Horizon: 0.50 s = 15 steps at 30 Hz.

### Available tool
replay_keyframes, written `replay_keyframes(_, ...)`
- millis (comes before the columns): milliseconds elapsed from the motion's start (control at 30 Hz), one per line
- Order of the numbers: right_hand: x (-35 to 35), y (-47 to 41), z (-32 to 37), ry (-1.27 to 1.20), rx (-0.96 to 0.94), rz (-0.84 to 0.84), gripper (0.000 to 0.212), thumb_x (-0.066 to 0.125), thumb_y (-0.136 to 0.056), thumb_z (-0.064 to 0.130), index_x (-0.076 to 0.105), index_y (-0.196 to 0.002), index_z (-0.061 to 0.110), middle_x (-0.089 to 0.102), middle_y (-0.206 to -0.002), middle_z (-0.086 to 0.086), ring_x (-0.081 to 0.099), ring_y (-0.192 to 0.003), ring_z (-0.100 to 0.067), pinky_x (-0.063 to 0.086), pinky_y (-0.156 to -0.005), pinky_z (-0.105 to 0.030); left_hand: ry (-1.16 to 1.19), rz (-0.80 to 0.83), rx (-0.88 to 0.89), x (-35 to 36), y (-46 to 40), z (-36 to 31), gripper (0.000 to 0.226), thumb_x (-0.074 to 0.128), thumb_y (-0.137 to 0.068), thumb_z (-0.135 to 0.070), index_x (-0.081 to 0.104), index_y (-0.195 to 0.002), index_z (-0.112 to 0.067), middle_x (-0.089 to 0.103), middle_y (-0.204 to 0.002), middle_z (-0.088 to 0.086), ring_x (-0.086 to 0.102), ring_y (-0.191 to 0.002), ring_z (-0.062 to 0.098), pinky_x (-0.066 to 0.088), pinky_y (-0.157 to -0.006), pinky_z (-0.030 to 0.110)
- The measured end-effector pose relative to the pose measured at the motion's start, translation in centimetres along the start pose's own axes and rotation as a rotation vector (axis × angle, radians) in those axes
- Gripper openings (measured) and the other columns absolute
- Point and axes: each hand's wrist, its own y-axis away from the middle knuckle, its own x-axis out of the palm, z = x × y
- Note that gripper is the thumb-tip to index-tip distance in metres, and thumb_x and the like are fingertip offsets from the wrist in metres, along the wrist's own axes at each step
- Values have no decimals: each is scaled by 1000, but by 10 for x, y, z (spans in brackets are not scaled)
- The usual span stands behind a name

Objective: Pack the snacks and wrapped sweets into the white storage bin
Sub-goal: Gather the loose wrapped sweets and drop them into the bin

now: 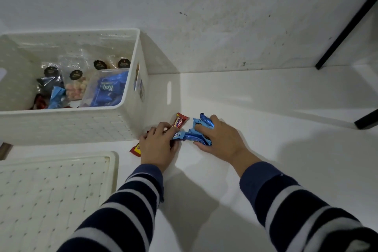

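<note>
Both hands crowd the last sweets on the counter, the left hand (156,145) curled over red wrappers (181,119), the right hand (219,139) gripping blue wrappers (196,136), with the white storage bin (131,120) just up-left, nearer the left.

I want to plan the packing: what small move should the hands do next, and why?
Probably lift the gathered wrappers into the white storage bin: the left hand and right hand already grip the red wrappers and blue wrappers beside it.
</note>
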Motion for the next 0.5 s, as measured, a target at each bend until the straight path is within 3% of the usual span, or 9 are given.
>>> replay_keyframes(167, -1, 11, 24, -12, -10, 29, 38, 50, -82, 53, 58, -115, 35, 53, -101, -2, 55, -65, -17, 45, -50, -24, 137, -9, 36, -6, 13, 4, 27, 76, -68, -10, 70, -94, -17, 64, -98, 6, 64, -68, 28, 49, -51, 32)
replay_keyframes(367, -2, 30, 39, -77, 23, 38, 36, 51, -81, 49, 58, -112, 34, 53, -100, -2, 55, -64, -18, 45, -50, -25, 1, -20, -39, -11, 39, 4, 26, 75, -71, -17, 69, -94, -27, 65, -98, -1, 62, -77, 29, 46, -78, 48)
replay_keyframes(500, -3, 39, 49, -75, 49, 40, 31, 55, -83, 49, 57, -111, 36, 51, -100, 0, 56, -67, -18, 48, -52, -26, 5, 15, -54, -14, 50, 6, 26, 74, -74, -21, 67, -98, -27, 63, -102, 1, 61, -82, 28, 49, -67, 42)
